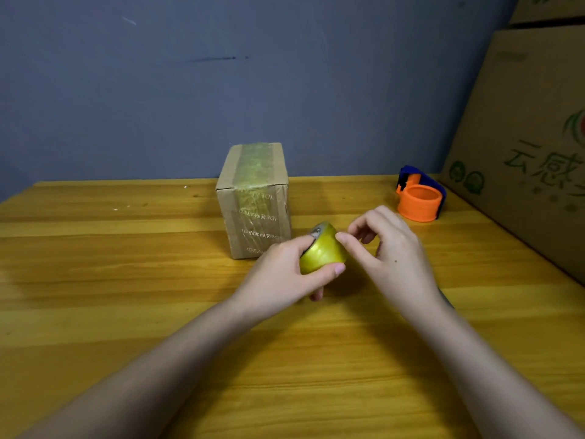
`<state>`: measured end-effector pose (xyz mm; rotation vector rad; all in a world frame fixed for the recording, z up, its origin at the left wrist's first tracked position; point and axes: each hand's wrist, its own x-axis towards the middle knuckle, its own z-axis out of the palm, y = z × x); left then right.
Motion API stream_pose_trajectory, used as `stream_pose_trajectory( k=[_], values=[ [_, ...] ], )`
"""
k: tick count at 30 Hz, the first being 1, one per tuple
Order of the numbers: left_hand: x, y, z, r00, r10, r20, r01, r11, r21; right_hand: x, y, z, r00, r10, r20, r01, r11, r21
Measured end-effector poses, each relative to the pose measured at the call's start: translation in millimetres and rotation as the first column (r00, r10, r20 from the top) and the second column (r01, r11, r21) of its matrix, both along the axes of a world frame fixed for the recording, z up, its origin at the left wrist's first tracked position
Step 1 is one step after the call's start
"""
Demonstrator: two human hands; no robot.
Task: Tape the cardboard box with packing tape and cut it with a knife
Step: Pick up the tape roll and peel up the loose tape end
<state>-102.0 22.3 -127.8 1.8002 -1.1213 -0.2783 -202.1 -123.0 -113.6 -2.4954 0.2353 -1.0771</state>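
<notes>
A small cardboard box (254, 201) stands upright on the wooden table (126, 280), with a strip of yellowish tape running over its top and down its front. Just right of the box's lower corner my left hand (278, 274) grips a yellow roll of packing tape (321, 250), thumb below and a finger in the core. My right hand (389, 248) is beside the roll, its fingertips touching the roll's right edge, fingers curled and holding nothing. No knife is in view.
An orange and blue tape dispenser (419, 194) sits at the back right of the table. Large printed cardboard boxes (531, 137) lean along the right edge. A grey-blue wall (221, 74) rises behind the table.
</notes>
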Motion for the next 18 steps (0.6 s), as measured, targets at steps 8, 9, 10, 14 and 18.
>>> stream_pose_trajectory(
  k=[8,9,10,14,18],
  values=[
    [5.7,8.1,0.4,0.985,-0.142,-0.103,0.141,0.99,-0.017,-5.7,-6.1,4.2,0.986,-0.038,-0.16,-0.007,0.963,-0.27],
    [4.1,8.5,2.2,0.985,-0.141,-0.098,0.141,0.99,-0.012,-6.8,-6.0,4.7,0.987,-0.031,-0.158,-0.011,0.965,-0.263],
    [2.7,7.6,3.2,0.987,-0.135,-0.088,0.136,0.991,0.0,-7.3,-5.5,5.3,0.988,-0.028,-0.154,-0.014,0.964,-0.265],
    [-3.8,2.3,7.8,0.995,-0.101,0.023,0.099,0.993,0.063,-11.5,-2.6,14.6,0.983,-0.116,-0.142,0.044,0.901,-0.432],
    [-11.5,-1.6,16.3,0.95,-0.003,0.311,-0.054,0.983,0.175,-17.9,-1.6,26.9,0.983,-0.126,-0.133,0.033,0.835,-0.549]
  ],
)
